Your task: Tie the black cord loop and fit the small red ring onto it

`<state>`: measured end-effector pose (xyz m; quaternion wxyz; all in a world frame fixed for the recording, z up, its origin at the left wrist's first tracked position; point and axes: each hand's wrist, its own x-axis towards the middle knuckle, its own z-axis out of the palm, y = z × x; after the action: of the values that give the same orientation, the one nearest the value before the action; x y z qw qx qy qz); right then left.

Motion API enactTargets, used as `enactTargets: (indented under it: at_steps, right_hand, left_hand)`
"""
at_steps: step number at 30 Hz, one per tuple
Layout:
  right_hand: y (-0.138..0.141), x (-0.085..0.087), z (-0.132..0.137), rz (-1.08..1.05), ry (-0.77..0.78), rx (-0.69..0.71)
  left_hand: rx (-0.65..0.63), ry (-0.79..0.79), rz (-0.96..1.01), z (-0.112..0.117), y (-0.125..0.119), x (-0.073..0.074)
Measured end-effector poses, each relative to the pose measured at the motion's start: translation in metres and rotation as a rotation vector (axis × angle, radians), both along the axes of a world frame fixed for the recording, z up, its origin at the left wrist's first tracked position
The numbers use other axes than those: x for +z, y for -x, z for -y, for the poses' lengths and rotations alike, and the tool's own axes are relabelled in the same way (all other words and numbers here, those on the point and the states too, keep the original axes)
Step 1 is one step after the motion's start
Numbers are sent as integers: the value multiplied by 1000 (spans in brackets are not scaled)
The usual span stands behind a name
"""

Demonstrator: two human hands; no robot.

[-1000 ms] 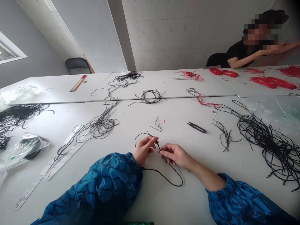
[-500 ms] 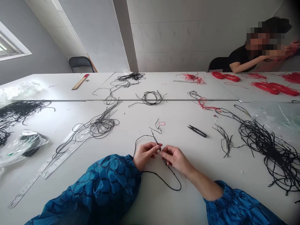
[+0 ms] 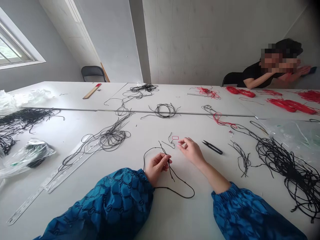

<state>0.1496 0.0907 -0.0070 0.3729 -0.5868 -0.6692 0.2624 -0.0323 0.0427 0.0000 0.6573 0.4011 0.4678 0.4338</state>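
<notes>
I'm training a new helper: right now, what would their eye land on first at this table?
The big tangle of black cord at the right of the table stands out first, with bright red cord bundles beyond it. In front, blue patterned sleeves lead to the left hand, which pinches a black cord loop.

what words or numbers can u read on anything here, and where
No word, brand or number can be read clearly.
Metal ruler: marks along it, too small to read.
Left blue sleeve: repeating letter-like pattern, too blurred to tell.
Plastic bag: small green print, too blurred to read.
</notes>
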Motion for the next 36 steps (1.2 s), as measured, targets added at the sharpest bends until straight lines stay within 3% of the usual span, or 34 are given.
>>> enactTargets:
  at_steps: [3, 7, 12, 19, 24, 30, 36]
  right_hand:
    - [15, -7, -26, 97, -8, 5]
    - [23, -5, -33, 29, 5, 64]
    - [-3, 18, -11, -138, 53, 158]
    - [-24, 33, 20, -248, 179, 206]
    - [-31, 35, 28, -386, 275, 231]
    - [-31, 31, 28, -791, 455, 262]
    - [-26, 19, 24, -774, 434, 253]
  left_hand:
    - [14, -2, 4, 1, 0, -1]
    - [27, -1, 12, 1, 4, 0]
    - [54, 44, -20, -5, 5, 16]
    - [-98, 159, 76, -18, -22, 34]
    - [-65, 127, 50, -21, -40, 32]
    - [-51, 58, 137, -26, -41, 27]
    - [-90, 109, 98, -28, -40, 23]
